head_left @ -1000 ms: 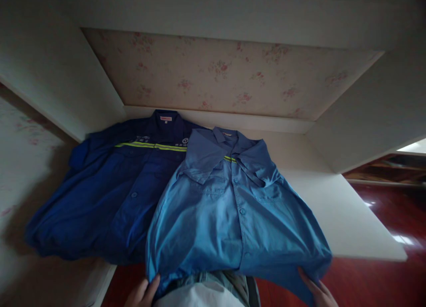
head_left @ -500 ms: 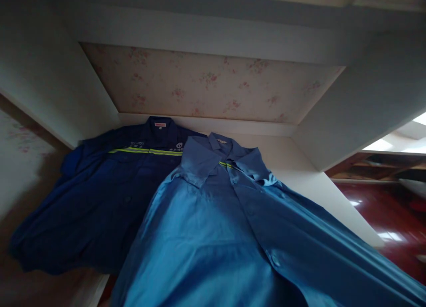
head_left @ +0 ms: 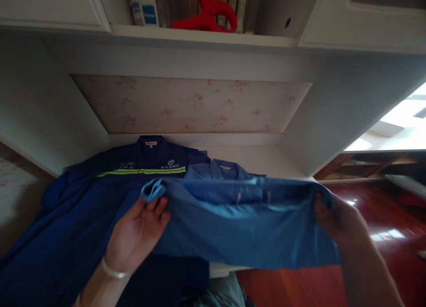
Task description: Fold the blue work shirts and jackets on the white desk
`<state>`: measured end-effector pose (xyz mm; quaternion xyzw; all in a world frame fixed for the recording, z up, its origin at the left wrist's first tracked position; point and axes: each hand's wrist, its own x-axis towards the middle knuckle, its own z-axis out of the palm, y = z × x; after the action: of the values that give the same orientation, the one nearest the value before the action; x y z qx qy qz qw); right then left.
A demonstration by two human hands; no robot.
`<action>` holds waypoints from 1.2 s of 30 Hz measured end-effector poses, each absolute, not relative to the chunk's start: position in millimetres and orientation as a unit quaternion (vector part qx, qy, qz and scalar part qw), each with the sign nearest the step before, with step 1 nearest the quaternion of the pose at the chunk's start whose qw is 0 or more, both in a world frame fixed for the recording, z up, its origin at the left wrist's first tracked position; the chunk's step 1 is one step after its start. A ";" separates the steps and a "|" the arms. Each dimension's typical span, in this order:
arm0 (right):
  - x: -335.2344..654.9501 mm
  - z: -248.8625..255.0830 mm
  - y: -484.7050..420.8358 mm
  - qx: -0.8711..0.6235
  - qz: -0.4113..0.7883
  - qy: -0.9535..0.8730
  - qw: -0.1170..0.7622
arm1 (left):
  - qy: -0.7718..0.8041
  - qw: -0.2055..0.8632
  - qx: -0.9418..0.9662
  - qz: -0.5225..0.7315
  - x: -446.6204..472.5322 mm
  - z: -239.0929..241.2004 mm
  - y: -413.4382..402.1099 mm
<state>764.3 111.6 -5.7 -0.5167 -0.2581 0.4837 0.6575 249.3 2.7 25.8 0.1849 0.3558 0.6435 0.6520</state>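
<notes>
A light blue shirt (head_left: 239, 222) is folded upward, its hem lifted toward its collar (head_left: 219, 168). My left hand (head_left: 138, 231) grips the hem's left corner, fingers closed on the cloth. At the right corner my right hand (head_left: 336, 218) holds the hem, partly wrapped in fabric. A dark blue shirt (head_left: 83, 218) with a yellow-green reflective stripe (head_left: 143, 171) lies flat to the left, partly under the light blue one. Both rest on a white desk (head_left: 266, 158) set in an alcove.
Floral wallpaper (head_left: 189, 105) backs the alcove, with white side walls. A shelf above (head_left: 199, 34) holds a red object (head_left: 206, 12) and a labelled container (head_left: 144, 9). Glossy red wooden floor (head_left: 382, 218) lies to the right. Grey trousers (head_left: 219, 293) show at the bottom.
Both hands have lifted the light blue shirt's hem from the desk's front edge and carried it up toward the collar. The view has tilted upward, revealing the shelf.
</notes>
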 end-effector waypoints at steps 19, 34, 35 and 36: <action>667.3 -110.1 247.4 -0.693 0.081 -0.716 0.000 | 0.624 -0.017 0.776 0.092 329.9 -68.9 199.4; 785.6 -124.3 373.5 -0.713 0.051 -0.699 -0.009 | 0.621 0.063 0.779 0.062 414.5 -118.3 375.2; 788.5 -125.7 377.3 -0.710 0.052 -0.702 -0.008 | 0.623 0.065 0.777 0.060 417.3 -117.4 378.8; 790.6 -127.0 380.4 -0.708 0.053 -0.705 -0.005 | 0.625 0.067 0.776 0.058 419.7 -115.0 380.1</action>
<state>790.6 380.4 -127.0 -0.7076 -0.7047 0.0527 -0.0054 419.7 380.1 -115.0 0.7758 0.6247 0.0583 0.0671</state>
